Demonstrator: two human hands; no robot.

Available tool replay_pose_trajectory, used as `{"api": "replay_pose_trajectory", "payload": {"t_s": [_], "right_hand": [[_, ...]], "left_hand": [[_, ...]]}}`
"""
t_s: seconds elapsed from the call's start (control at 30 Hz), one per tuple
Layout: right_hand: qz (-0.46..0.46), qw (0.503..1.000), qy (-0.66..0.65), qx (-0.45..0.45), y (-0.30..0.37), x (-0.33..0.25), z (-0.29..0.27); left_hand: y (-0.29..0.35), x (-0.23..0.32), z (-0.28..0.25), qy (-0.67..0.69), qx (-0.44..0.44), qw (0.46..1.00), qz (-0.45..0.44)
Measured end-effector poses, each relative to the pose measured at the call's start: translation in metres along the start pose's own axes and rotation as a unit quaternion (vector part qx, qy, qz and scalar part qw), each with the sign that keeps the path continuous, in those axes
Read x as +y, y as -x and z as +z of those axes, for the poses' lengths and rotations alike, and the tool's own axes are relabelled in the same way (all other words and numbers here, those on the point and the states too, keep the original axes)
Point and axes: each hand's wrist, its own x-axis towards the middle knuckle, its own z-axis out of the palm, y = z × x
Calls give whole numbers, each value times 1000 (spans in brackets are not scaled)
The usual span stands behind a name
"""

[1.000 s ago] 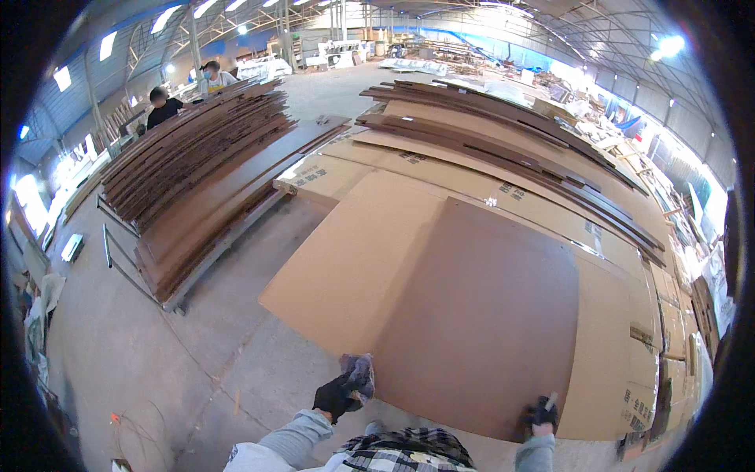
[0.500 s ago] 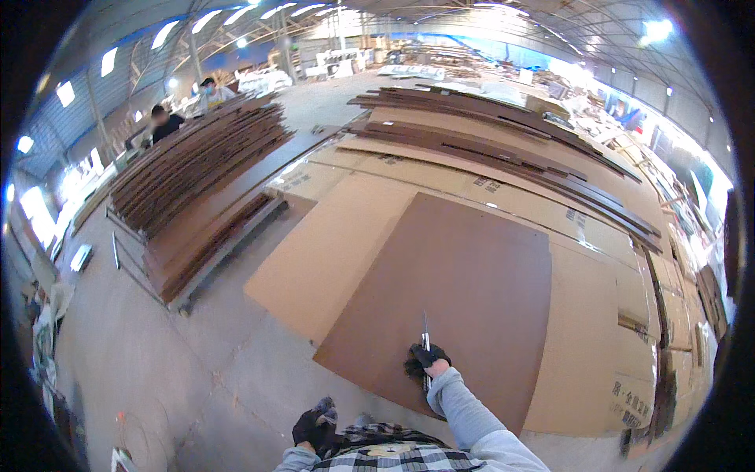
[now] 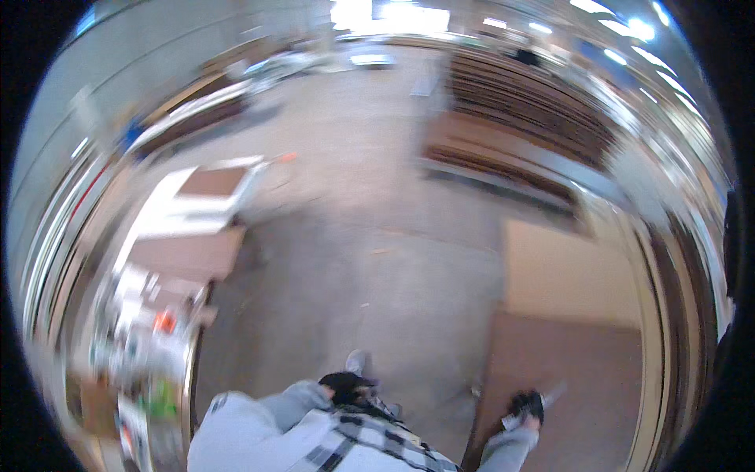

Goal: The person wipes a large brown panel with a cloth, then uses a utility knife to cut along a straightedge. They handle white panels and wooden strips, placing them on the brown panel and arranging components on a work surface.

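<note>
My right hand (image 3: 527, 406), in a black glove, is closed around a slim pointed tool (image 3: 555, 392). Motion smears the tool's pale tip, so its exact kind does not show. It is over the near part of a flat brown panel (image 3: 574, 354) at the lower right. My left hand (image 3: 344, 385), also in a black glove, is in front of my waist by the checked apron (image 3: 354, 440). Blur hides its fingers.
Cardboard (image 3: 566, 267) extends beyond the brown panel. Further off, a rack of brown boards (image 3: 527, 102) stands on the concrete floor (image 3: 338, 259). To the left is a cluttered workbench (image 3: 169, 338), with white and brown panels (image 3: 185, 256) beyond it.
My view has swung left, bringing the workbench into sight and shifting the brown panel to the lower right. My right hand still grips the slim pointed tool.
</note>
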Motion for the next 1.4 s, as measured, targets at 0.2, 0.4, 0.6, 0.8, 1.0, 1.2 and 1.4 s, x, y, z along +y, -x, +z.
{"api": "replay_pose_trajectory", "payload": {"t_s": [0.2,0.4,0.6,0.8,1.0,1.2,1.4], "right_hand": [[45,992,113,18,8,29,54],[65,978,195,-16,27,55,133],[96,944,297,-110,58,104,239],[154,840,455,-252,119,208,342],[141,759,576,-268,199,250,411],[211,750,608,-151,127,254,348],[199,627,710,-252,68,248,288]], "left_hand": [[16,-18,10,71,-14,997,8],[59,-45,-18,251,87,956,-127],[119,-175,-57,516,481,705,-72],[205,-307,-217,779,520,199,289],[253,-448,-300,220,841,326,-372],[280,-543,-224,236,526,339,-743],[300,-538,-233,273,475,342,-764]]}}
